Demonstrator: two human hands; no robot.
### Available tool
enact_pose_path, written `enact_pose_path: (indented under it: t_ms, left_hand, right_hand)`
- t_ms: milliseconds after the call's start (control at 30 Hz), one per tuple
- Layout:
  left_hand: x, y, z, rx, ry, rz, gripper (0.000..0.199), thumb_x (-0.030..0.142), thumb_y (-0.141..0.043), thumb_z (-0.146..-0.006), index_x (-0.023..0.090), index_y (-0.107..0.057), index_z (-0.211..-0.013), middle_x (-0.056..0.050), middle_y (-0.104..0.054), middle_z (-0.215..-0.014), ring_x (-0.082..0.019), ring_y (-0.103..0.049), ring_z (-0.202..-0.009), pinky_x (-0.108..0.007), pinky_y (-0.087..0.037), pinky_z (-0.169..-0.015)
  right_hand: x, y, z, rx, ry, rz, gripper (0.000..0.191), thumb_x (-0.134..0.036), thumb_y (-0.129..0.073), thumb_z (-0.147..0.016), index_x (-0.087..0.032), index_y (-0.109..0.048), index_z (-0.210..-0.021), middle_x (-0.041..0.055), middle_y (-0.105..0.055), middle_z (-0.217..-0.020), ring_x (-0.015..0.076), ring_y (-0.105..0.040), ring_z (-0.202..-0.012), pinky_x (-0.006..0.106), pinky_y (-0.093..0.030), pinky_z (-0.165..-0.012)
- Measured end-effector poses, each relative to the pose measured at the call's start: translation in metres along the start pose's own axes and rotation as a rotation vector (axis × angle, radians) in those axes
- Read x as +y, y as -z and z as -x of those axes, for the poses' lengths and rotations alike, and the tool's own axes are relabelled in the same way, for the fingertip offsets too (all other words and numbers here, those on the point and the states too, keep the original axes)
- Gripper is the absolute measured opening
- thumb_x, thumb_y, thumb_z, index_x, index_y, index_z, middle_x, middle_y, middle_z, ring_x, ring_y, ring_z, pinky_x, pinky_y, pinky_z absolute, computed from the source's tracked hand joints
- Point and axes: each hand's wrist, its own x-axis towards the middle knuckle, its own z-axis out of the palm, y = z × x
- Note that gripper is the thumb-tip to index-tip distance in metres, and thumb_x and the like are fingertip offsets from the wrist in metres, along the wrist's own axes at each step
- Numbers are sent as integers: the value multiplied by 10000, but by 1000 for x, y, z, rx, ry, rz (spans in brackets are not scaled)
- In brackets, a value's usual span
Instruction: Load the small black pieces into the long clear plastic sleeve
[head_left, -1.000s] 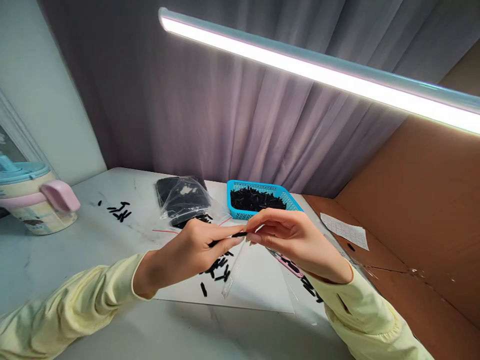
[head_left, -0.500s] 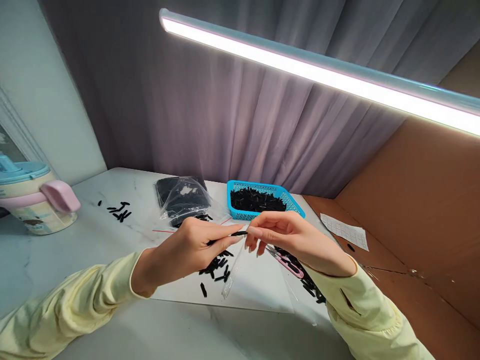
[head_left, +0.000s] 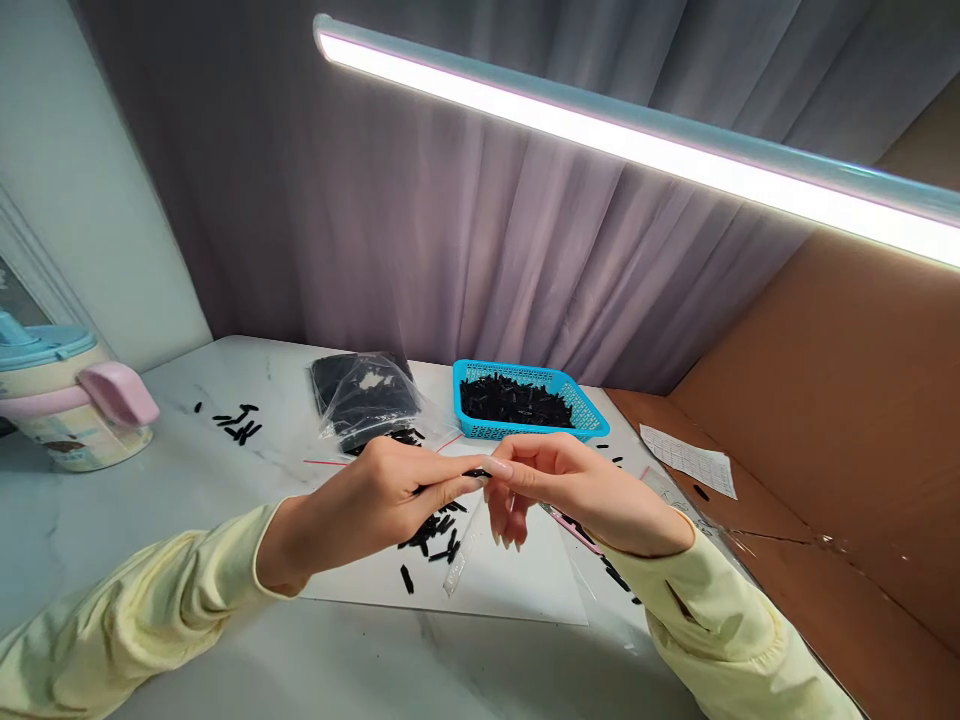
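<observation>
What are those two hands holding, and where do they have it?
A small black piece, pinched between the left hand's thumb and index finger near its tip; the right hand's fingertips meet it at that exposed end.

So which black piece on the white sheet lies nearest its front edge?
The lone black piece below the left hand; the others seen there cluster farther back.

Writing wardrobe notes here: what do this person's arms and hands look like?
The left sleeve and right sleeve are pale yellow, loose and wrinkled; the right has a small slit near the cuff. The left hand and right hand wear no gloves; no rings show.
</observation>
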Motion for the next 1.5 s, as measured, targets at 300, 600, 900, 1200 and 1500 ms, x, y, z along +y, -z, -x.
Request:
enact_pose_path:
  t_ms: [300,600,900,1200,1500]
  left_hand:
    - [-1,0,1,-26,62,47,281,244,-472,-900,152,-699,-1038,33,-460,-521,-75,-216,-461,-192,-243,-380]
    - [-1,1,1,0,11,70,302,182,-493,-883,135,-640,-1143,45,-434,-531,-71,-213,-461,-188,-246,-380]
    - [3,2,-1,-1,81,99,293,176,-478,-881,112,-665,-1097,66,-304,-497,-78,-163,-462,-204,-195,-356]
    - [-1,0,0,-3,83,114,322,174,-474,-882,124,-630,-1159,38,-481,-525,-68,-234,-454,-179,-266,-369]
    - [1,2,-2,-47,127,163,326,164,-465,-882,118,-629,-1160,30,-514,-542,-66,-241,-455,-186,-246,-368]
  right_hand:
    - [5,-10,2,176,187,246,319,-399,-465,-908,-138,-578,-764,32,-605,-647,113,-553,-594,256,-474,-594]
    - [3,-2,0,29,79,-13,268,-373,-523,-883,-123,-575,-800,59,-663,-700,131,-623,-619,249,-488,-555]
    - [5,5,-3,-24,81,-66,222,-324,-569,-861,-129,-560,-756,63,-682,-730,136,-646,-647,239,-489,-542]
    - [6,12,-4,-38,-9,-32,295,-375,-581,-842,-111,-671,-939,130,-683,-996,185,-671,-830,237,-533,-584]
    - [8,6,-5,10,69,-25,240,-321,-572,-860,-118,-693,-895,109,-704,-919,175,-684,-789,211,-531,-551]
